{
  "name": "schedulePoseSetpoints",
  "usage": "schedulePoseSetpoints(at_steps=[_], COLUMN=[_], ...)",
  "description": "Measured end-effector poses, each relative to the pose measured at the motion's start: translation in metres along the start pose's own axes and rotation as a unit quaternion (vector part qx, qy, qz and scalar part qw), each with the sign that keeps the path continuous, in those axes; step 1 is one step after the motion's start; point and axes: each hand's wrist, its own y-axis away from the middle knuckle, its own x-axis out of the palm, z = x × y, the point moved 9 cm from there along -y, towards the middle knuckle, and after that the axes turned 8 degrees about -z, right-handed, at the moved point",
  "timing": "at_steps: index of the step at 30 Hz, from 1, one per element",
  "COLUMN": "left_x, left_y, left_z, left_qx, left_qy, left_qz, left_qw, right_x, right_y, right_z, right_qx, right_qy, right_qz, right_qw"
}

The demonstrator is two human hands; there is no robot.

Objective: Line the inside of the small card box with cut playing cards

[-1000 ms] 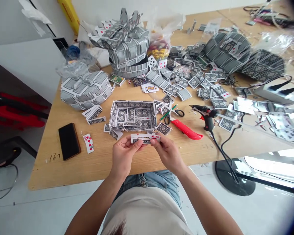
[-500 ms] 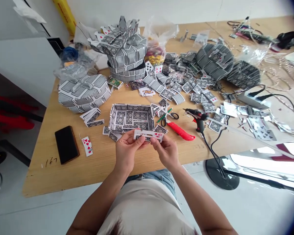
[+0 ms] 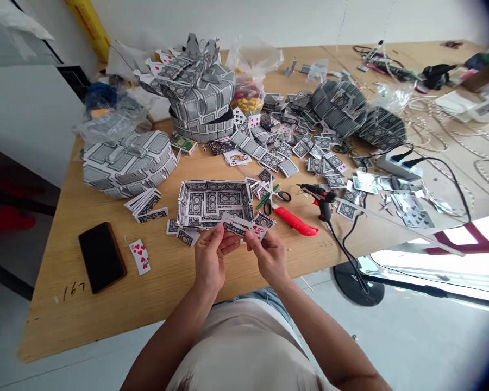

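Observation:
A folded playing card (image 3: 244, 225) with a red heart at its right end is held above the table edge, tilted down to the right. My right hand (image 3: 271, 258) pinches its right end between thumb and fingers. At the other end, my left hand (image 3: 209, 260) has its thumb by the card's edge and its fingers partly behind and below it. Just beyond the hands stands a shallow open box (image 3: 215, 203) made of grey-backed cards. Loose cards (image 3: 187, 237) lie against its near left corner.
Scissors (image 3: 284, 196), a red-handled cutter (image 3: 295, 221) and a black glue gun (image 3: 321, 201) lie to the right. A phone (image 3: 101, 257) and a ten of hearts (image 3: 139, 256) are on the left. Behind stand a lidded card-woven box (image 3: 130, 163), stacked baskets (image 3: 204, 103) and scattered cards (image 3: 293, 146).
The card has tipped, its right end now lower. My left thumb has slid off its face toward the left end. The whole view has shifted slightly.

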Motion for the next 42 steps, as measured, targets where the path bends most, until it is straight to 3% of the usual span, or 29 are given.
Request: schedulePoseSetpoints(at_steps=[5,11,14,16,17,18,21,26,31,34,38,41,42], left_x=[0.007,0.030,0.041,0.047,0.050,0.053,0.065,0.075,0.076,0.080,0.079,0.079,0.079], left_y=[-0.008,-0.011,-0.018,-0.024,-0.027,-0.030,-0.034,-0.037,-0.038,-0.036,-0.034,-0.033,-0.032], left_z=[-0.017,-0.011,-0.020,-0.036,-0.046,-0.055,-0.073,-0.066,-0.057,-0.057,-0.061,-0.062,-0.063], left_qx=[0.070,0.079,0.066,0.078,0.092,0.107,0.135,0.093,0.044,0.045,0.052,0.058,0.068], left_qy=[-0.011,-0.046,-0.049,-0.040,-0.038,-0.040,-0.060,-0.059,-0.047,-0.042,-0.038,-0.062,-0.074], left_qz=[-0.006,0.060,0.077,0.078,0.077,0.077,0.090,0.105,0.140,0.172,0.169,0.171,0.172], left_qw=[0.997,0.994,0.994,0.993,0.992,0.990,0.985,0.988,0.988,0.983,0.983,0.982,0.980], right_x=[0.002,0.006,-0.007,-0.028,-0.047,-0.066,-0.095,-0.080,-0.080,-0.092,-0.099,-0.086,-0.074], right_y=[-0.009,-0.022,-0.039,-0.057,-0.069,-0.080,-0.105,-0.120,-0.129,-0.133,-0.126,-0.101,-0.088], right_z=[0.007,0.007,0.005,-0.001,-0.006,-0.012,-0.032,-0.065,-0.063,-0.050,-0.030,-0.012,-0.007], right_qx=[0.007,0.020,0.021,0.021,0.016,0.024,0.047,0.063,0.067,0.065,0.060,0.058,0.067], right_qy=[-0.010,-0.004,0.021,0.077,0.213,0.275,0.383,0.464,0.497,0.483,0.433,0.338,0.231], right_qz=[-0.014,-0.032,0.011,0.032,0.009,-0.024,-0.061,-0.018,-0.043,-0.072,-0.083,-0.047,-0.012], right_qw=[1.000,0.999,0.999,0.996,0.977,0.961,0.921,0.883,0.864,0.870,0.895,0.938,0.971])
